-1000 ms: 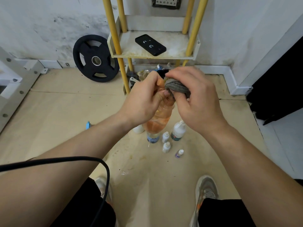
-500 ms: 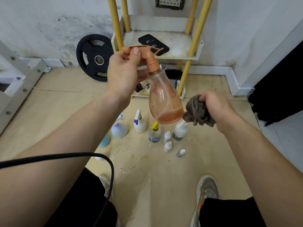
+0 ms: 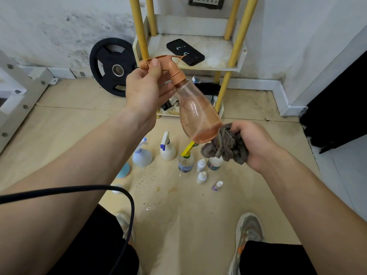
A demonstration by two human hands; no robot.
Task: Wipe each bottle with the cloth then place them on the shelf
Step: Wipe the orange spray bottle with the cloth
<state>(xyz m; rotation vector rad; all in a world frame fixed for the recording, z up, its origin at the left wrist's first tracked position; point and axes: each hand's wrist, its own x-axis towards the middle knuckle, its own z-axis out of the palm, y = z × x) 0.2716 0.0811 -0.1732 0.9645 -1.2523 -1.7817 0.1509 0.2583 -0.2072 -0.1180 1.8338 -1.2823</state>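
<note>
Our left hand [image 3: 147, 90] grips the orange spray bottle [image 3: 198, 116] by its trigger head, tilted before the shelf [image 3: 218, 49], where a phone [image 3: 185, 52] lies; our right hand [image 3: 253, 143] clutches the cloth [image 3: 226, 146] at its base, above floor bottles [image 3: 167, 149].

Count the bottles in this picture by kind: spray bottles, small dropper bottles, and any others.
Spray bottles: 4 (orange bottle in left hand, pale blue bottle, white bottle, yellow-trigger bottle)
Small dropper bottles: 3
Bottle part-hidden behind cloth: 1
Total: 8
</note>
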